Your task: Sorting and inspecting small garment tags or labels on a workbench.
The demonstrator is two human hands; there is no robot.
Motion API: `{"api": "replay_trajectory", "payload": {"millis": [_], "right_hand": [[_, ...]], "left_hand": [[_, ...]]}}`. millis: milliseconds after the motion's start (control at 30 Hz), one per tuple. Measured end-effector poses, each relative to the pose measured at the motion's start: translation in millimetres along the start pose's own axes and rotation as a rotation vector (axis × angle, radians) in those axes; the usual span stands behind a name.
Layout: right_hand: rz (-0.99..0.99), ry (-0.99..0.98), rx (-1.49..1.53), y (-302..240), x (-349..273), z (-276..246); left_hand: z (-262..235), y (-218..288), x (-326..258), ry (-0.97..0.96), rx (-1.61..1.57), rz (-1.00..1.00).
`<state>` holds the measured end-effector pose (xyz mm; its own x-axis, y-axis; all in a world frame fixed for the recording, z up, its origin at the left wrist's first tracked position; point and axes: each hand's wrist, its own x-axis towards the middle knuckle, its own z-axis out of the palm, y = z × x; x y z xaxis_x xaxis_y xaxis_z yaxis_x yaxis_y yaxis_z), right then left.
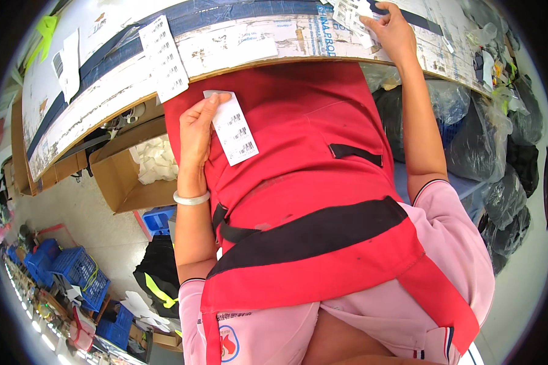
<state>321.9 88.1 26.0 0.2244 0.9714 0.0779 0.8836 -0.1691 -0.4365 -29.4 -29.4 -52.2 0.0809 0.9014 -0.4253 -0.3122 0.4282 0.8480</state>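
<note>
My left hand [196, 129] pinches the top of a white strip of barcode labels [235, 135] between thumb and fingers. The strip hangs at a slant in front of my red apron [298, 128]. Up at the table's far right, my right hand [394, 31] reaches over a loose pile of white label sheets [354, 19]. Its thumb and forefinger are apart, the thumb touching the sheets, with a dark band showing between them. Another long label strip [164, 58] lies on the table left of centre, its lower end over the edge.
The worn cardboard-covered table [298, 38] bears a white paper slip [70, 66] at left. Below it stands an open carton [119, 176] with white scraps. Dark plastic bags [478, 143] crowd the right side. Blue crates [82, 277] stand on the floor at lower left.
</note>
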Motion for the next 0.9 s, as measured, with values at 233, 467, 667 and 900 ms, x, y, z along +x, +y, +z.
{"api": "replay_trajectory", "payload": {"millis": [233,467,667,900], "right_hand": [[-0.616,-0.138,0.365,-71,-42,38],[-0.683,-0.153,0.302,-83,-41,60],[-0.672,-0.138,0.308,-80,-42,67],[-0.624,-0.194,0.344,-82,-46,62]], "left_hand": [[-1,-1,-1,0.014,-0.021,-0.014],[-2,0,-3,0.003,-0.049,-0.008],[0,1,-3,0.001,-0.033,0.002],[-3,-2,-2,0.0,-0.04,0.007]]}}
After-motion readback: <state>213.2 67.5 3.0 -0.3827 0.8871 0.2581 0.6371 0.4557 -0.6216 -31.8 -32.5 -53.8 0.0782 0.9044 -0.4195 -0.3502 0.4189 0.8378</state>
